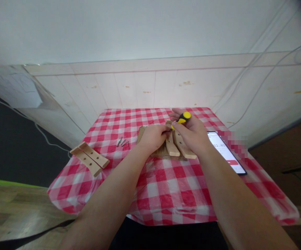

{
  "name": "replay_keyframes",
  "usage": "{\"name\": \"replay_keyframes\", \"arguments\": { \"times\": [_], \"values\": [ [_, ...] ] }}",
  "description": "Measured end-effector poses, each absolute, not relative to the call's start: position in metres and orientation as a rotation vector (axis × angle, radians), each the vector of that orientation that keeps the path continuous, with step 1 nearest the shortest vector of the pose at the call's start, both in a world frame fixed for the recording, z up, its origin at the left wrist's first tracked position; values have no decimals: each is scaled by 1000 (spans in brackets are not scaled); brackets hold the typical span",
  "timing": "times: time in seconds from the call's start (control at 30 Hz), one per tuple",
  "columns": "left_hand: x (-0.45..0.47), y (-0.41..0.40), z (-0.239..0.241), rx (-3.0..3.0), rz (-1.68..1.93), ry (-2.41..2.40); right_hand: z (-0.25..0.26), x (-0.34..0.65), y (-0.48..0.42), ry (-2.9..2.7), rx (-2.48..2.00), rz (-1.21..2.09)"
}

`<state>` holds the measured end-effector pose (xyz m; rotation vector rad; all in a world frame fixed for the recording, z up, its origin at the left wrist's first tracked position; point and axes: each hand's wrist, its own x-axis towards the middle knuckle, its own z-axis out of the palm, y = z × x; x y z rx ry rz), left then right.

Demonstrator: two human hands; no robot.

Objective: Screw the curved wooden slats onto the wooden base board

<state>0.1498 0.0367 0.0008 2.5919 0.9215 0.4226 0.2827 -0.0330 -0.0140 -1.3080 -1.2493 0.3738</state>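
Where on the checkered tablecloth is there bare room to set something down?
Bare: between the forearms, nearer than the right wooden slats; behind the screws. Crowded: around the screwdriver, left hand and right hand. A smartphone lies at right.

Head view of a desk (163,194) under a red-and-white checked cloth. The right-hand grip (196,133) encloses a yellow-and-black screwdriver (184,117), tilted over two drilled wooden slats (173,149) lying side by side on a brown slab (141,133). The left-hand grip (152,137) has its fingertips at the tool's lower end. Left: loose screws (123,142) and a second drilled wooden pair (89,159). Right: a lit phone (224,152). Behind: a pale panelled wall (137,86).
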Motion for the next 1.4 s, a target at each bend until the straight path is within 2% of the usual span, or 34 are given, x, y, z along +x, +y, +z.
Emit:
{"name": "replay_keyframes", "arguments": {
  "times": [0.13,0.3,0.37,0.53,0.6,0.83,1.03,1.2,1.4],
  "values": [
    [150,36,2,2572,415,934,-11,287,-36,-1264,-1315,398],
    [149,35,2,2582,444,911,-8,293,-36,-1294,-1590,81],
    [149,35,2,2586,444,909,-6,292,-36,-1271,-1601,147],
    [149,35,3,2578,445,912,-1,287,-39,-1147,-1442,561],
    [149,34,2,2566,451,920,1,288,-40,-1159,-1419,613],
    [149,34,3,2582,442,920,-5,291,-37,-1276,-1517,240],
    [150,35,4,2621,399,926,-11,286,-32,-1224,-1291,478],
    [149,35,4,2648,404,905,-10,290,-32,-1195,-1270,546],
    [149,36,1,2605,425,893,-6,290,-35,-1255,-1426,395]
  ]
}}
